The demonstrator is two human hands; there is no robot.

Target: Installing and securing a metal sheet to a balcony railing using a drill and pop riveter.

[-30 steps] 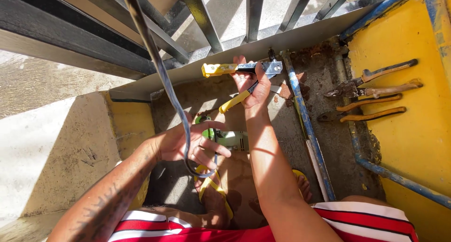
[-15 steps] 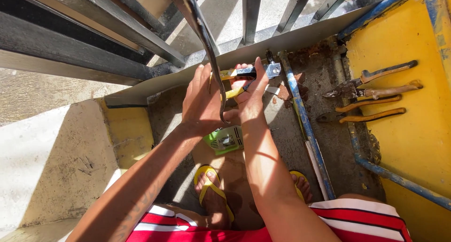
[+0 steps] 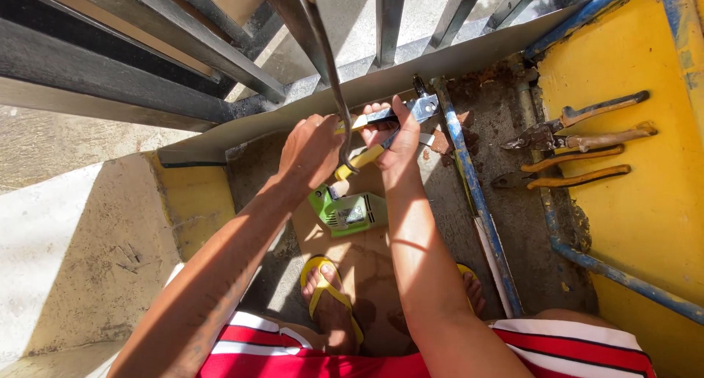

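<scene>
- Up by the grey metal ledge (image 3: 469, 55), right hand (image 3: 400, 140) is squeezing the yellow-handled tool (image 3: 381, 132), grip closed on both handles.
- Left hand (image 3: 312, 151) is steadying alongside, grip unclear.
- Looks like mid-squeeze; the next move is probably needing steady pressure.
- Green drill (image 3: 348, 211) is lying on the floor below.

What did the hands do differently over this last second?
The left hand left the curved metal rod down near the green drill and rose to the yellow-handled riveter, joining the right hand. The rod now hangs in front of both hands. The right hand stayed gripping the riveter; the drill and the snips on the yellow surface stayed put.
</scene>
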